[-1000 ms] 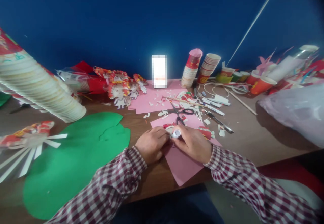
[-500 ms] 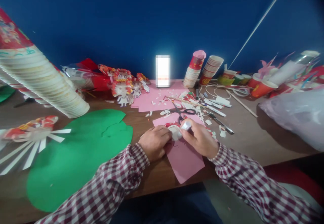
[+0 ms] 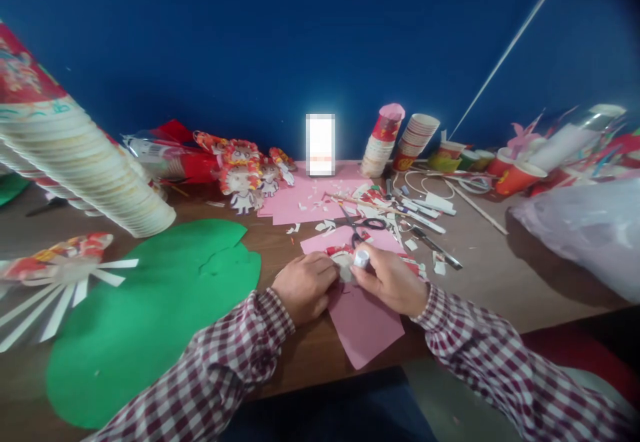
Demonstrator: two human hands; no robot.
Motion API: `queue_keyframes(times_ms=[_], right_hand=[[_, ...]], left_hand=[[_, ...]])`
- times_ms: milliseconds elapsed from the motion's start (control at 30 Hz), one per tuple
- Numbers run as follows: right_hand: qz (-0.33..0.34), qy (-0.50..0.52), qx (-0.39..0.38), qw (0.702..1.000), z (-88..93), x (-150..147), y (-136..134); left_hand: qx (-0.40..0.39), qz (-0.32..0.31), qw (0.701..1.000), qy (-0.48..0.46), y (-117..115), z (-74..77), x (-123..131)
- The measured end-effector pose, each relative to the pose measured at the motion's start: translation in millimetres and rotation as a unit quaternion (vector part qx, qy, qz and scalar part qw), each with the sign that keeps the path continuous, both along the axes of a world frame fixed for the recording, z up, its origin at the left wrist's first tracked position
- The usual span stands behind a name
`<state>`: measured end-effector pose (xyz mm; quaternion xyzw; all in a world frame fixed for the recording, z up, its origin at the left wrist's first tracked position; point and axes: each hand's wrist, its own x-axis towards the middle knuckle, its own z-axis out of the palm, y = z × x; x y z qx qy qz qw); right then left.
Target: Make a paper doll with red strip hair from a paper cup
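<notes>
In my right hand (image 3: 393, 279) is a white glue stick (image 3: 362, 259), upright with its blunt end showing and its lower end hidden by my fingers. Under it lies a round white paper-cup cutout (image 3: 345, 270) with a red patterned edge. My left hand (image 3: 306, 287) has its fingers curled together at the cutout's left side, holding it down on a pink sheet (image 3: 365, 332). Black-handled scissors (image 3: 373, 224) rest just beyond my right hand.
A green paper shape (image 3: 165, 322) covers the table's left, with a slit-cut cup (image 3: 65, 272) and leaning stacked cups (image 3: 100, 162) beside it. Paper figures (image 3: 243, 182) stand at the back. Markers (image 3: 420, 215) and scraps lie right of centre; a plastic bag (image 3: 590, 235) is far right.
The glue stick and my right hand have shifted slightly left and down over the cutout. My left hand stays at its edge. The whole view has tipped a little.
</notes>
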<state>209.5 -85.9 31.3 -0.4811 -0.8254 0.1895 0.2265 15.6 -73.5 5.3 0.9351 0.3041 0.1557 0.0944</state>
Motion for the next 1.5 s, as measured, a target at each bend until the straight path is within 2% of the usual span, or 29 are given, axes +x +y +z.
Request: queue_keyframes(times_ms=[133, 300, 433, 567, 700, 867, 1033, 1167, 1333, 1500], right_hand=[[-0.013, 0.022, 0.007, 1.0, -0.7, -2.2, 1.1], [-0.002, -0.001, 0.004, 1.0, -4.4, -4.5, -1.0], [0.014, -0.004, -0.007, 1.0, -0.8, 1.0, -3.1], [-0.002, 0.047, -0.003, 0.999, 0.7, 3.8, -3.3], [-0.016, 0.077, 0.009, 0.997, -5.8, -2.4, -4.4], [0.01, 0.063, 0.008, 0.998, -11.3, -10.6, -7.7], [0.033, 0.007, 0.0, 0.999, -3.9, -9.2, -5.3], [0.027, -0.02, -0.001, 0.999, 0.2, -4.9, -2.0], [-0.011, 0.025, 0.026, 0.999, -2.1, -4.9, -1.1], [0.015, 0.021, 0.023, 0.999, -4.1, -9.2, -3.3]], left_hand=[[0.002, 0.004, 1.0, -0.001, -0.1, 0.4, 0.3], [-0.006, 0.005, 1.0, 0.02, -0.5, 1.3, 0.1], [-0.004, 0.006, 1.0, 0.006, -0.8, 1.4, 0.4], [-0.002, 0.009, 1.0, -0.007, -1.2, 1.7, 1.1], [-0.004, 0.01, 1.0, 0.006, -1.4, 2.2, 1.1], [-0.002, 0.026, 1.0, 0.002, -1.5, 0.5, 2.3], [0.002, 0.027, 1.0, -0.004, -1.8, 0.1, 2.9], [-0.001, 0.025, 1.0, 0.003, -2.2, 1.7, 2.0], [0.0, 0.02, 1.0, -0.004, -1.5, 0.7, 1.7], [0.002, 0.022, 1.0, -0.002, -1.3, 0.3, 2.0]])
